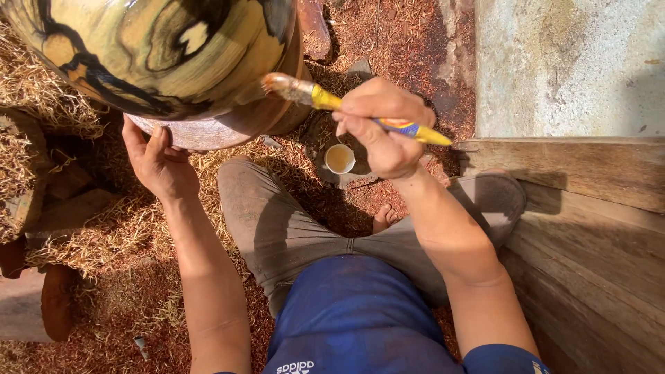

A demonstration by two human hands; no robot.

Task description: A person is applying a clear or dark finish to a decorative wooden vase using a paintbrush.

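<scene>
Glossy yellow-green wood with black swirls fills the top left of the view, that's a big rounded pot (159, 55) sitting on the ground in front of a seated person. The right hand (384, 128) is closed around a paintbrush (346, 107) with a yellow handle, thumb and fingers pinching it about mid-handle, blue-and-red end sticking out to the right. The bristles point left and look to be right at the lower side of the pot, pretty much touching the shiny surface.

The left hand (158, 163) is open, fingers spread and pointing up, palm flat against the pale unfinished base of the pot, not gripping anything, just braced on it.

Between the person's knees, just below the brush hand, there's a small white cup (340, 158) with yellowish liquid in it, standing upright on the ground. The ground all around is covered in reddish sawdust and straw-coloured shavings (83, 235). On the right is a stack of rough planks (589, 228), with a concrete slab (568, 62) above them.
</scene>
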